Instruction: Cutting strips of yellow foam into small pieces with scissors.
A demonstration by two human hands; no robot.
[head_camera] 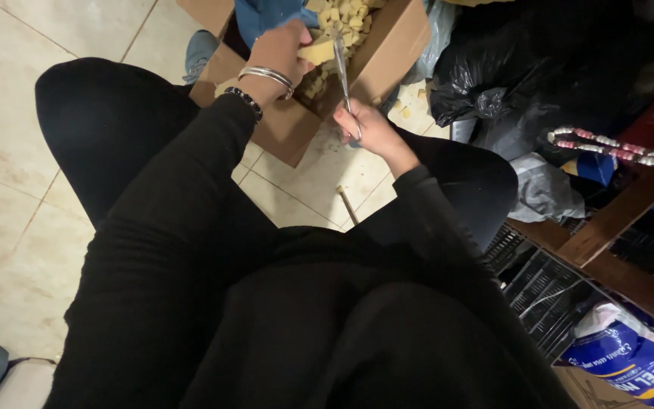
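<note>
Left hand [278, 47]: fingers clamped on a yellow foam piece [317, 51], held above the cardboard box [387, 57].
Right hand [369, 129]: fingers closed around the handles of the scissors [342, 68], blades pointing up beside the foam piece.
Box: on the tiled floor [9, 151], full of small yellow foam bits [346, 19].
Nearby: black plastic bags [509, 68] at right.

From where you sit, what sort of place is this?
Probably a cluttered home storeroom or informal workroom: pale tiled floor, stuffed black plastic bags, a brown cardboard box of yellow foam pieces. The left hand holds a yellow foam piece; the right hand works metal scissors.
</note>
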